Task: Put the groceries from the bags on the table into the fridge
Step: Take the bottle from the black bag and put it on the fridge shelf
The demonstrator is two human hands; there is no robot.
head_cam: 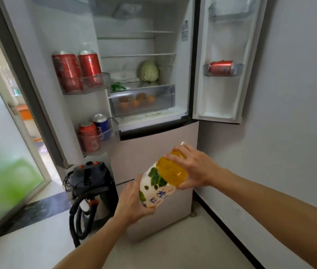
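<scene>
I hold an orange juice bottle (161, 181) with a white label, tilted, in front of the fridge's lower drawer. My left hand (132, 202) grips its base and my right hand (194, 167) grips its upper part near the cap. The fridge (134, 45) stands open with both doors swung out. Inside sit a cabbage (149, 71), green vegetables (117, 86) and a clear drawer (165, 94) with oranges (140, 100).
The left door (43, 55) holds red cans (78, 71) in its upper bin and a red and a blue can (93, 131) lower down. The right door bin has a red can (220, 67) lying sideways. A vacuum cleaner (91, 193) stands on the floor at the left. A wall is at the right.
</scene>
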